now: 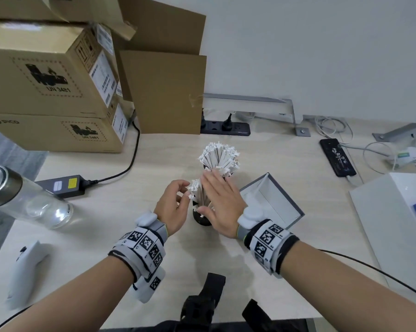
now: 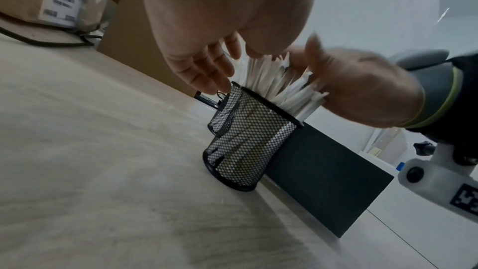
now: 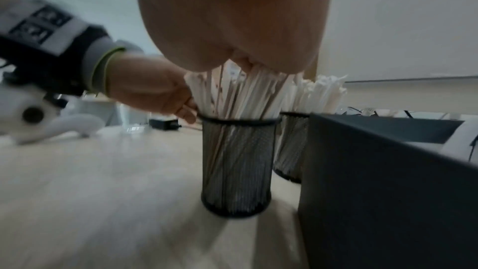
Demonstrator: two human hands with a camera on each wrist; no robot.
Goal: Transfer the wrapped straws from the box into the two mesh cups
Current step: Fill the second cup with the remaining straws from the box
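Two black mesh cups stand mid-table, both stuffed with white wrapped straws. My hands cover most of the near cup (image 1: 201, 220) (image 2: 248, 150) (image 3: 236, 171). The far cup (image 2: 225, 114) (image 3: 291, 146) holds a fanned bundle of straws (image 1: 220, 155). My left hand (image 1: 176, 202) (image 2: 201, 64) has loosely bent fingers touching the near cup's straws (image 1: 195, 190) (image 3: 240, 93) on their left side. My right hand (image 1: 220, 202) (image 2: 362, 89) lies flat with straight fingers against their right side. The grey box (image 1: 271, 200) (image 3: 388, 191) stands open right of the cups, its white inside bare.
Stacked cardboard boxes (image 1: 46, 80) fill the back left. A glass bottle with a metal lid (image 1: 27, 200), a power adapter (image 1: 63, 185) and a white controller (image 1: 25, 267) lie at the left. A power strip (image 1: 226, 128), a black phone (image 1: 337, 156) and a white tray (image 1: 394, 224) sit behind and right.
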